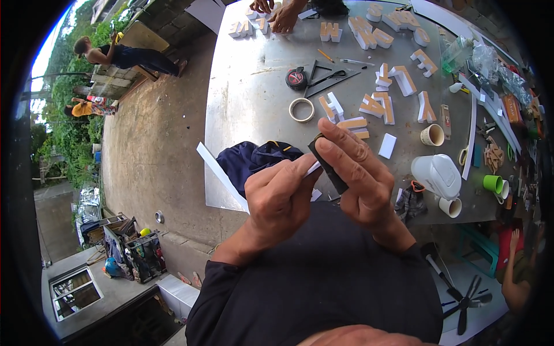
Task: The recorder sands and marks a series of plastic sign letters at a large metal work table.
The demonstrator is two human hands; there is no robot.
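Observation:
Over the near edge of the metal table, my two hands meet. My left hand (281, 195) pinches a small white piece (312, 168), mostly hidden by the fingers. With straight fingers, my right hand (363, 176) holds a folded dark sheet that looks like sandpaper (330, 168) against or close beside that piece; whether they touch, I cannot tell. Beyond the hands lie block letters with white sides and tan faces, such as a Y-shaped one (426, 108). A dark blue cloth (251, 164) is bunched beside my left hand.
On the table (248, 86) lie a tape roll (301, 109), a tape measure (296, 78), a set square (332, 81) and a white strip (222, 176). Cups and a white plastic container (437, 176) stand at right. Another person's hands (284, 18) work at the far edge.

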